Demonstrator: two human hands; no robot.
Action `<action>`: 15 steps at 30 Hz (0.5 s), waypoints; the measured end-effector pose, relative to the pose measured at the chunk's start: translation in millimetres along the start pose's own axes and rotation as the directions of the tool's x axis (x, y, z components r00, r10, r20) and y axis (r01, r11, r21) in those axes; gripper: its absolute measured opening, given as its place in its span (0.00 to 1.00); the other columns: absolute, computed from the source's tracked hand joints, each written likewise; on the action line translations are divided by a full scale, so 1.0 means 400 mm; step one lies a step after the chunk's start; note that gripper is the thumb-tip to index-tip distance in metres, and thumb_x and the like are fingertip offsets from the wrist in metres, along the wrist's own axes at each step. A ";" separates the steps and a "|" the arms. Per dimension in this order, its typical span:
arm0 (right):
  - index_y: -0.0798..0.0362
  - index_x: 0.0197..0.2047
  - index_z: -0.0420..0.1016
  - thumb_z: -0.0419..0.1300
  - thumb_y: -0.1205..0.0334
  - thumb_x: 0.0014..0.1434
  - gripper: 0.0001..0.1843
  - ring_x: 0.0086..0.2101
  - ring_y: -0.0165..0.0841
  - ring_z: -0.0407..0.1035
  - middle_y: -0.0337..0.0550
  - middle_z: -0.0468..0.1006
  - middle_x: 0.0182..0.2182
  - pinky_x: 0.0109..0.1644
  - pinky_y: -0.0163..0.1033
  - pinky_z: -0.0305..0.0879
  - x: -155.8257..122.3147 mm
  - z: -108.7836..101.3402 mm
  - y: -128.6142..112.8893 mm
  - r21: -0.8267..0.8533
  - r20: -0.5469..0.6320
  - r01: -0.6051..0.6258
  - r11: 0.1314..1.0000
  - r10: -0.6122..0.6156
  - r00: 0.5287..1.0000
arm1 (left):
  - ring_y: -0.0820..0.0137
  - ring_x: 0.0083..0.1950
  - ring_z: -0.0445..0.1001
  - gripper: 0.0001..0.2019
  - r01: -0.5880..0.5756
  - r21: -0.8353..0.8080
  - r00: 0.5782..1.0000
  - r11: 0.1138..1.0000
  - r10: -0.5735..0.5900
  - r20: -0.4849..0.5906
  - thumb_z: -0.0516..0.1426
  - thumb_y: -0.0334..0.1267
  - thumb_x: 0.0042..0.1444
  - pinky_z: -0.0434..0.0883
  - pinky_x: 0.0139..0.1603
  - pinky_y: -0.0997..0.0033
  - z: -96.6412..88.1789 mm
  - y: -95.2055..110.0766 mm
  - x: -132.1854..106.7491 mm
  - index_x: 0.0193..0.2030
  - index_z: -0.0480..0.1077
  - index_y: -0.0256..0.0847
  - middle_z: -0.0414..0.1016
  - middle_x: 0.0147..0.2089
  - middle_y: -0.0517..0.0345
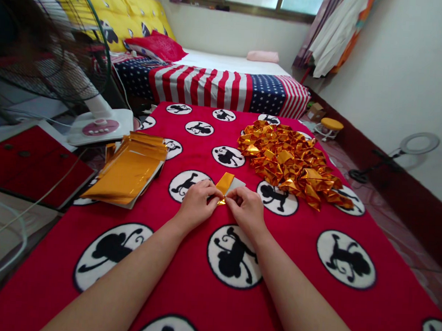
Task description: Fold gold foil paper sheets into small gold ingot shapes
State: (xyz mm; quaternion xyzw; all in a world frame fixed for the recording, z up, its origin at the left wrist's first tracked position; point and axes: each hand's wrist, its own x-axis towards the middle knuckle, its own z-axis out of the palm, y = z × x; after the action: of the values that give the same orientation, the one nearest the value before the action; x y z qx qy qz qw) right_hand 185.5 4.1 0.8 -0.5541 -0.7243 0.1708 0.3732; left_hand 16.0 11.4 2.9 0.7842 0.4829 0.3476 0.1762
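Note:
A partly folded sheet of gold foil paper [225, 182] lies between my hands, its grey-white back showing on the right. My left hand [200, 203] pinches the near left edge of it between thumb and fingers. From the other side my right hand [245, 205] pinches the same near end, the fingertips of both hands almost meeting. To the left rests a stack of flat gold foil sheets [129, 169]. A large heap of folded gold foil pieces [285, 158] is spread at the right. Everything sits on a red cloth [186, 291] with black monkey figures in white circles.
A white-based fan [101, 123] stands at the left beside a dark red panel [34, 160]. Beyond the cloth is a bed with a striped, starred cover [206, 87]. A yellow stool [331, 124] and a ring light [419, 143] stand on the floor at the right.

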 end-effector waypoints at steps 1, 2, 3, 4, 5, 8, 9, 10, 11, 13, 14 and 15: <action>0.50 0.29 0.76 0.62 0.66 0.52 0.02 0.27 0.30 0.68 0.37 0.77 0.26 0.31 0.33 0.59 0.000 0.000 0.000 0.002 0.002 -0.003 1.000 0.003 1.000 | 0.69 0.38 0.71 0.09 0.001 -0.001 1.000 1.000 -0.001 0.001 0.56 0.27 0.54 0.68 0.42 0.69 0.000 0.000 0.000 0.33 0.78 0.42 0.73 0.35 0.57; 0.50 0.29 0.76 0.62 0.65 0.52 0.02 0.27 0.30 0.68 0.37 0.77 0.26 0.31 0.33 0.59 0.000 -0.001 0.000 0.004 0.004 -0.005 1.000 0.005 1.000 | 0.69 0.38 0.71 0.09 0.002 -0.001 1.000 1.000 -0.002 0.000 0.56 0.27 0.53 0.68 0.42 0.69 -0.001 0.000 0.000 0.33 0.78 0.42 0.73 0.35 0.57; 0.50 0.29 0.76 0.62 0.65 0.53 0.02 0.27 0.30 0.68 0.37 0.77 0.26 0.31 0.33 0.59 0.000 -0.001 0.000 0.005 0.007 -0.006 1.000 0.006 1.000 | 0.69 0.39 0.71 0.09 0.002 -0.001 1.000 1.000 -0.002 0.000 0.56 0.27 0.53 0.68 0.42 0.69 -0.001 0.001 0.000 0.33 0.78 0.42 0.73 0.35 0.57; 0.50 0.29 0.76 0.62 0.65 0.53 0.02 0.27 0.30 0.68 0.38 0.77 0.26 0.31 0.33 0.59 0.000 -0.001 0.000 0.004 0.009 -0.006 1.000 0.006 1.000 | 0.69 0.39 0.71 0.09 0.002 -0.001 1.000 1.000 -0.002 0.001 0.56 0.27 0.53 0.68 0.42 0.69 -0.001 0.001 0.001 0.33 0.77 0.42 0.73 0.35 0.57; 0.50 0.29 0.76 0.62 0.65 0.53 0.02 0.27 0.30 0.68 0.38 0.77 0.26 0.31 0.33 0.59 0.000 -0.001 0.000 0.002 0.011 -0.005 1.000 0.005 1.000 | 0.69 0.39 0.71 0.09 0.001 -0.001 1.000 1.000 -0.001 0.002 0.56 0.27 0.53 0.68 0.42 0.69 -0.001 0.001 0.001 0.33 0.77 0.42 0.73 0.35 0.57; 0.50 0.29 0.77 0.62 0.66 0.52 0.03 0.27 0.30 0.68 0.38 0.77 0.25 0.31 0.33 0.59 0.000 -0.001 0.000 -0.003 0.007 -0.001 1.000 0.001 1.000 | 0.69 0.38 0.71 0.09 -0.002 -0.003 1.000 1.000 0.002 0.003 0.56 0.27 0.54 0.68 0.42 0.70 -0.001 0.000 0.002 0.33 0.77 0.42 0.73 0.35 0.57; 0.50 0.29 0.77 0.62 0.66 0.52 0.03 0.27 0.30 0.68 0.37 0.77 0.25 0.31 0.33 0.59 0.000 -0.001 0.000 -0.002 0.005 -0.001 1.000 0.001 1.000 | 0.69 0.38 0.71 0.09 -0.002 -0.004 1.000 1.000 0.002 0.003 0.56 0.27 0.54 0.68 0.42 0.70 -0.001 0.000 0.002 0.33 0.77 0.42 0.73 0.35 0.57; 0.50 0.29 0.77 0.62 0.66 0.52 0.03 0.27 0.30 0.68 0.38 0.77 0.25 0.31 0.33 0.59 0.000 -0.001 0.000 0.001 0.004 -0.002 1.000 0.002 1.000 | 0.69 0.38 0.71 0.09 -0.001 -0.004 1.000 1.000 0.001 0.002 0.56 0.27 0.54 0.68 0.42 0.70 0.000 0.000 0.002 0.33 0.77 0.42 0.73 0.35 0.57; 0.50 0.29 0.77 0.62 0.66 0.52 0.03 0.27 0.30 0.68 0.38 0.77 0.25 0.31 0.33 0.59 0.000 -0.001 0.000 0.005 0.005 -0.003 1.000 0.003 1.000 | 0.69 0.38 0.71 0.09 0.000 -0.004 1.000 1.000 0.000 0.002 0.56 0.27 0.54 0.68 0.42 0.70 0.000 0.000 0.002 0.33 0.77 0.42 0.73 0.35 0.57; 0.50 0.29 0.76 0.62 0.65 0.52 0.03 0.27 0.30 0.68 0.38 0.77 0.25 0.31 0.33 0.60 0.001 -0.002 0.000 0.011 0.009 -0.004 1.000 0.004 1.000 | 0.69 0.38 0.71 0.09 0.001 -0.002 1.000 1.000 -0.001 0.002 0.56 0.27 0.54 0.68 0.41 0.69 -0.001 0.000 0.001 0.33 0.77 0.42 0.73 0.35 0.57; 0.50 0.29 0.76 0.62 0.65 0.52 0.03 0.27 0.31 0.68 0.38 0.77 0.25 0.31 0.33 0.60 0.001 -0.002 0.000 0.014 0.010 -0.004 1.000 0.004 1.000 | 0.69 0.38 0.71 0.09 0.003 0.000 1.000 1.000 -0.003 0.003 0.56 0.27 0.54 0.68 0.41 0.69 -0.001 0.001 0.001 0.33 0.77 0.42 0.73 0.35 0.57; 0.50 0.29 0.76 0.62 0.65 0.52 0.03 0.27 0.31 0.69 0.38 0.77 0.25 0.31 0.33 0.60 0.002 -0.002 0.000 0.016 0.011 -0.005 1.000 0.005 1.000 | 0.69 0.38 0.71 0.09 0.004 0.001 1.000 1.000 -0.004 0.004 0.56 0.27 0.54 0.68 0.41 0.69 -0.002 0.001 0.001 0.33 0.77 0.42 0.73 0.35 0.57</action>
State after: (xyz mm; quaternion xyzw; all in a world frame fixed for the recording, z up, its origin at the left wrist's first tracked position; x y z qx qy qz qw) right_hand 186.0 4.6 1.5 -0.5521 -0.7234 0.1805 0.3732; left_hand 16.0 11.4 3.9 0.7838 0.4844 0.3456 0.1775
